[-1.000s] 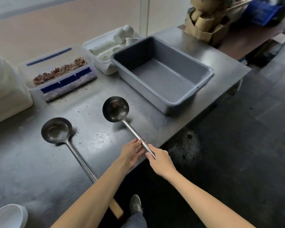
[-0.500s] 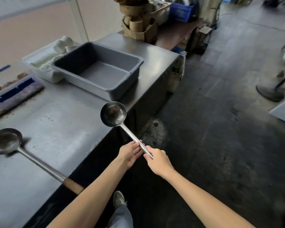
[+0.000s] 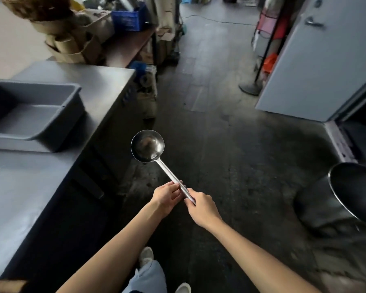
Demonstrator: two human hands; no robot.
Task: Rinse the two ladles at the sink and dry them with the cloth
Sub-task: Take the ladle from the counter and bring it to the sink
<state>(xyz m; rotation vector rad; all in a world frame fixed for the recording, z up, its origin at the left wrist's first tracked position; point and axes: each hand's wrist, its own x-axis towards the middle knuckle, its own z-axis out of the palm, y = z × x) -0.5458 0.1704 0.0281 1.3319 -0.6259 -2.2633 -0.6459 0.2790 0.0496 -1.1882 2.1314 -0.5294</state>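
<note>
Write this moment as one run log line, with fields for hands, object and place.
hands: left hand and right hand both grip handle | object: ladle, bowl up | place: over floor, beside steel table | sink: not visible

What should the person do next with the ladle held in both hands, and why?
Probably keep walking with the ladle toward a sink. Both the left hand and right hand grip its handle, its bowl hangs over the dark floor away from the steel counter, and no sink or cloth is in view.
</note>
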